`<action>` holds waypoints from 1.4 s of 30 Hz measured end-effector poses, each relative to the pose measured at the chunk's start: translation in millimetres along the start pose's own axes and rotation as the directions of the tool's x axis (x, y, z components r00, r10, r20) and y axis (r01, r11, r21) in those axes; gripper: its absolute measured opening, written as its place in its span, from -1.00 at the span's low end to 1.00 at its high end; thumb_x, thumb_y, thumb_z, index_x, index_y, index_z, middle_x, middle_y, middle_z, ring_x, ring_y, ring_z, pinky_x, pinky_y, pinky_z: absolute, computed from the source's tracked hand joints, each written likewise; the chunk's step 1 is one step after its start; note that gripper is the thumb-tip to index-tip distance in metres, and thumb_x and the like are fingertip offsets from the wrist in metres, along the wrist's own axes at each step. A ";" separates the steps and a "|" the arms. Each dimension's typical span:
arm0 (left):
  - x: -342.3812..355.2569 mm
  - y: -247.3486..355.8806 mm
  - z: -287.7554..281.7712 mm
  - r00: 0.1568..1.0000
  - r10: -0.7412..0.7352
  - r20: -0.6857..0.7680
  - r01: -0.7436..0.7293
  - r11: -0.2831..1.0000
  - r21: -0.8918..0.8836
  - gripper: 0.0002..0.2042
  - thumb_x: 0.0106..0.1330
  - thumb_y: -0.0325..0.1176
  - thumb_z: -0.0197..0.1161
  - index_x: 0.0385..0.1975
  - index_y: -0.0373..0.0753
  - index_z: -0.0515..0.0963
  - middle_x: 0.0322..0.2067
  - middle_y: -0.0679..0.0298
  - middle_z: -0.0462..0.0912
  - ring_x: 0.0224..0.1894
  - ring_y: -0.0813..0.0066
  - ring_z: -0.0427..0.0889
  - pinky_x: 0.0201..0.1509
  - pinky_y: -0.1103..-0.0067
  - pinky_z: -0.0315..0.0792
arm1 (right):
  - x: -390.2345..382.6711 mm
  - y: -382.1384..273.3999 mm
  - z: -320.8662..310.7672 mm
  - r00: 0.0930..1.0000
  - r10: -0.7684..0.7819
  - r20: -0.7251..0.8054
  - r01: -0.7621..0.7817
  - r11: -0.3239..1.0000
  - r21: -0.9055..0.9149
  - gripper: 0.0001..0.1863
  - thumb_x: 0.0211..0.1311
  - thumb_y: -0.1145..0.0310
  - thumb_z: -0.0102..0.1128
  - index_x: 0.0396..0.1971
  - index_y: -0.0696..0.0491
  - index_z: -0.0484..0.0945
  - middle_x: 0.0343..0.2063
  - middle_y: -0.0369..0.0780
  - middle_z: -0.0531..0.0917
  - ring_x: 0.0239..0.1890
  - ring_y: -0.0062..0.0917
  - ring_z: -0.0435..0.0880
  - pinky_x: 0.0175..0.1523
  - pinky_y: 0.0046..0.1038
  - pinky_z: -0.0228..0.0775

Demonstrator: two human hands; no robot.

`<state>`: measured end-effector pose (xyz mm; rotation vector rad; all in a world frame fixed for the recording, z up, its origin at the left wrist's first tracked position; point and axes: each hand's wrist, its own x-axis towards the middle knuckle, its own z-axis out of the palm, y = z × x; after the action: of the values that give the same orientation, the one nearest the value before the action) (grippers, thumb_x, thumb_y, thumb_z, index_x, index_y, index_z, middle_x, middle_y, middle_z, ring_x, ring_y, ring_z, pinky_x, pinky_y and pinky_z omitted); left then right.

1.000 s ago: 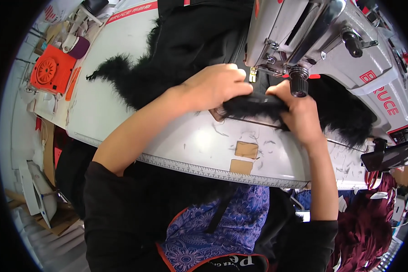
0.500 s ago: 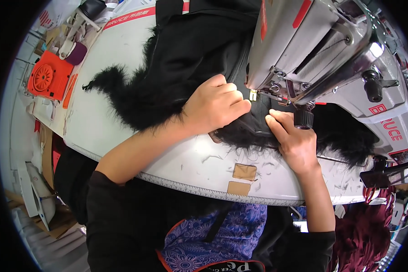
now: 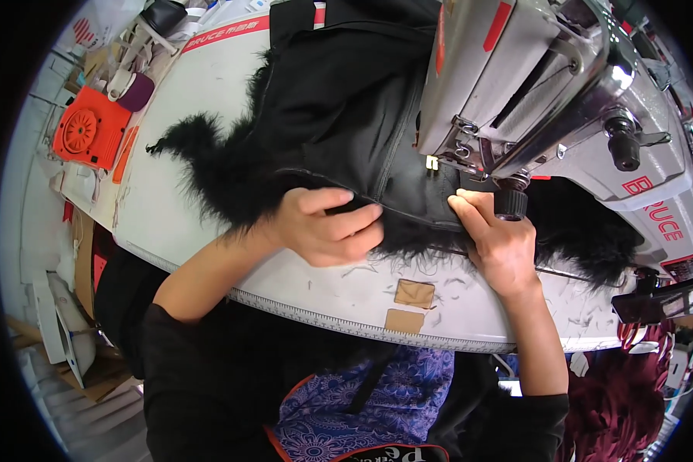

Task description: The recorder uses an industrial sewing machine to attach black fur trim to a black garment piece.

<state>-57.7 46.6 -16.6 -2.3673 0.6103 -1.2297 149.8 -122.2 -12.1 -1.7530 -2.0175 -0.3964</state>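
A black garment [image 3: 339,115] with a fluffy black fur trim [image 3: 208,165] lies on the white sewing table [image 3: 177,215], running under the head of a grey sewing machine [image 3: 531,85]. My left hand [image 3: 327,227] presses flat on the fur edge, fingers together, left of the needle. My right hand [image 3: 497,239] pinches the fabric edge just below the presser foot [image 3: 435,163], beside a black knob [image 3: 508,202]. More fur [image 3: 585,231] spreads to the right, under the machine arm.
Two brown patches [image 3: 408,304] are stuck on the table near its front ruler edge. An orange round-faced device [image 3: 85,135] sits at far left beside a purple object [image 3: 135,92]. Dark red fabric [image 3: 631,385] hangs at the lower right.
My view has moved closer to the machine. My left hand slid down and left onto the fur edge; my right hand shifted up toward the presser foot.
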 end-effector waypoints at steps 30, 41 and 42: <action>29.3 3.7 15.5 0.804 -0.297 0.515 0.458 0.862 -0.217 -0.62 -0.04 -0.42 0.16 -0.13 -0.31 0.49 -0.35 0.28 0.47 -0.23 0.39 0.49 -0.10 0.50 0.42 | 0.2 -6.4 0.6 0.999 -0.037 0.017 0.039 0.994 -0.102 -0.64 -0.17 0.53 0.11 -0.25 0.02 0.58 -0.28 -0.31 0.58 -0.31 -0.51 0.62 -0.40 -0.55 0.45; 22.2 6.7 7.2 0.816 -0.262 0.515 0.424 0.877 -0.225 -0.65 -0.01 -0.43 0.12 -0.14 -0.29 0.51 -0.19 0.23 0.50 -0.16 0.42 0.50 -0.10 0.53 0.39 | 0.9 -11.3 0.7 0.998 -0.010 -0.055 0.004 0.994 -0.110 -0.68 -0.17 0.54 0.14 -0.29 0.05 0.58 -0.28 -0.29 0.60 -0.28 -0.50 0.64 -0.33 -0.56 0.49; 21.8 7.3 8.8 0.829 -0.240 0.506 0.399 0.887 -0.233 -0.64 -0.01 -0.42 0.12 -0.14 -0.30 0.51 -0.17 0.23 0.50 -0.14 0.42 0.49 -0.08 0.53 0.38 | 1.1 -12.0 0.7 0.999 -0.011 -0.052 0.005 0.994 -0.110 -0.68 -0.17 0.54 0.14 -0.29 0.05 0.58 -0.28 -0.29 0.60 -0.28 -0.50 0.64 -0.33 -0.56 0.49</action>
<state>-40.4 30.0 -10.8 -3.0093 0.2700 -0.6492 137.7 -122.8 -11.3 -1.7798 -2.0010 -0.5608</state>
